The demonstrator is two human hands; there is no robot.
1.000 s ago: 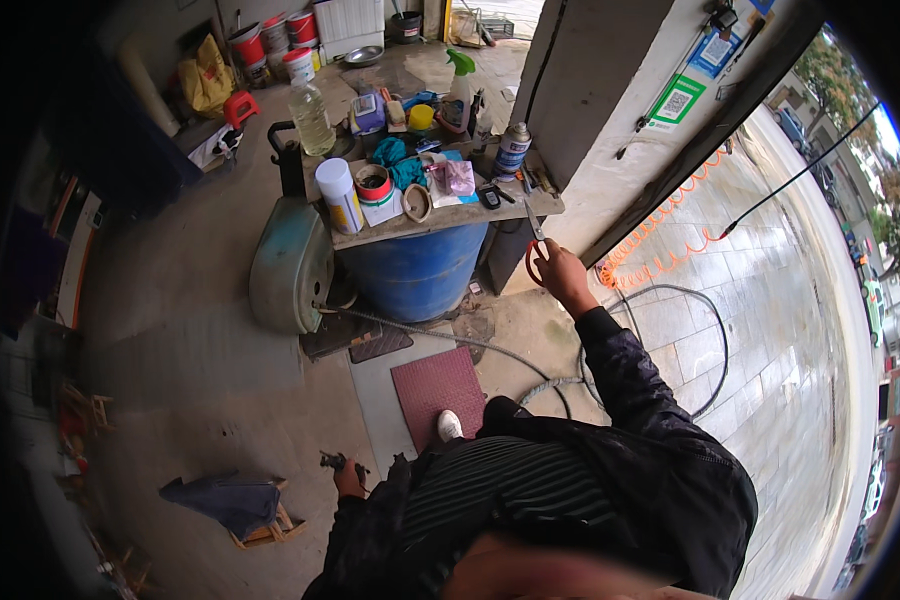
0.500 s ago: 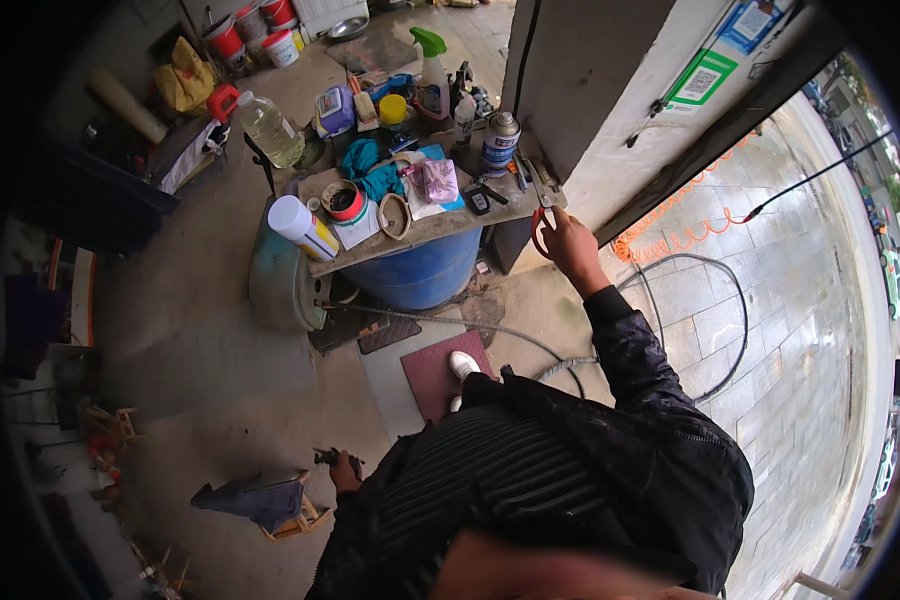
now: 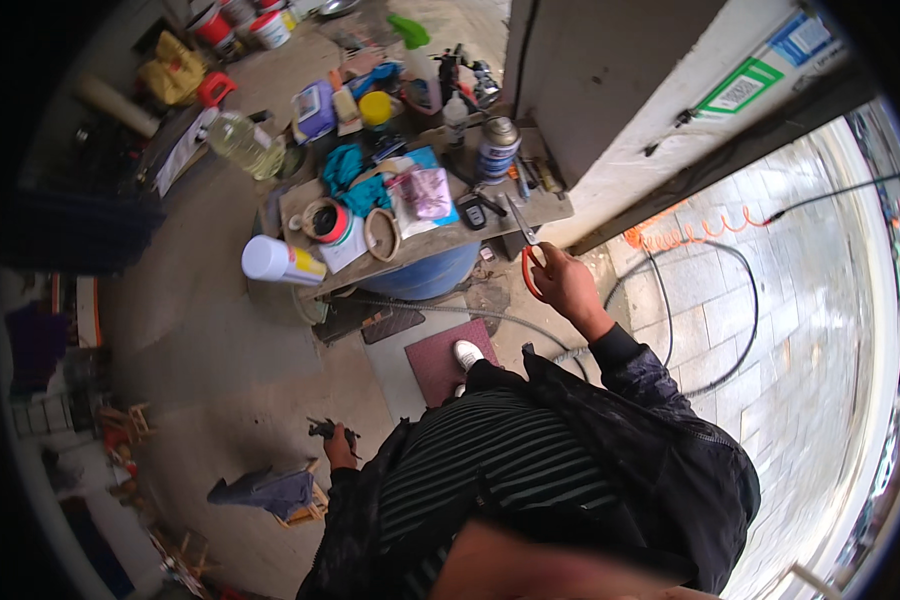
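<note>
My right hand (image 3: 572,290) is closed around the red-orange handles of a pair of scissors (image 3: 523,228). Their blades point away from me, over the right front edge of a cluttered worktop (image 3: 425,238). Low on the left, clear of the worktop, my left hand (image 3: 341,449) is closed on a dark, irregular object (image 3: 323,429) with thin parts sticking out; its kind I cannot make out. Nearest the scissors on the worktop are a black car key (image 3: 472,212) and a spray can (image 3: 497,150). A pink cloth bundle (image 3: 426,192) lies left of the key.
Teal cloth (image 3: 342,168), a white cylinder (image 3: 275,262) and a roll of tape (image 3: 378,236) crowd the worktop, which rests over a blue drum (image 3: 425,275). A black hose (image 3: 740,345) loops across the floor at right. A small stool (image 3: 305,505) stands at lower left.
My right hand has drawn back toward me with the scissors, lifting them off the worktop's right end. My left hand has shifted slightly forward, still holding the dark object. The view has tilted a little.
</note>
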